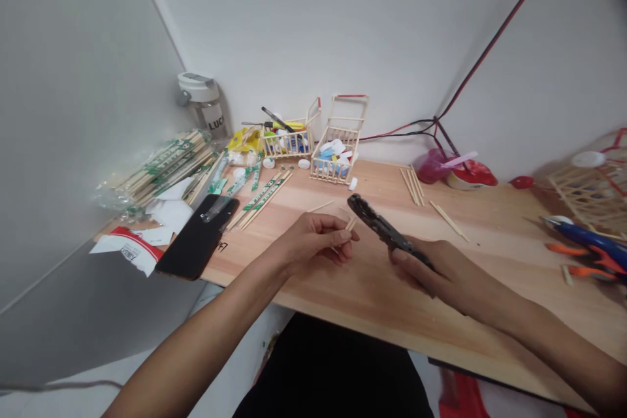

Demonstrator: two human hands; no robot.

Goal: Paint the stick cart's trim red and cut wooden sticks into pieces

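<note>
In the head view my left hand (313, 241) is closed, with short wooden stick pieces (351, 223) pinched between thumb and fingers just above the table. To its right, my right hand (431, 264) grips a pair of black pliers (375, 217). Their head points up and to the left, toward the pieces but apart from them. Whether the jaws are parted I cannot tell. A thin stick (321, 206) lies on the wood just behind my left hand. Farther back stand two small stick-built carts, one (336, 166) holding white and blue bits, the other (289, 145) holding pens and bits.
Wrapped chopsticks (166, 166) and a black phone (196, 241) lie on the left, with a bottle (203, 104) behind. Loose sticks (412, 185), a red-lined tub (473, 176), a blue tool (588, 238) and orange handles (590, 271) are on the right. The table's front edge (362, 333) runs before me.
</note>
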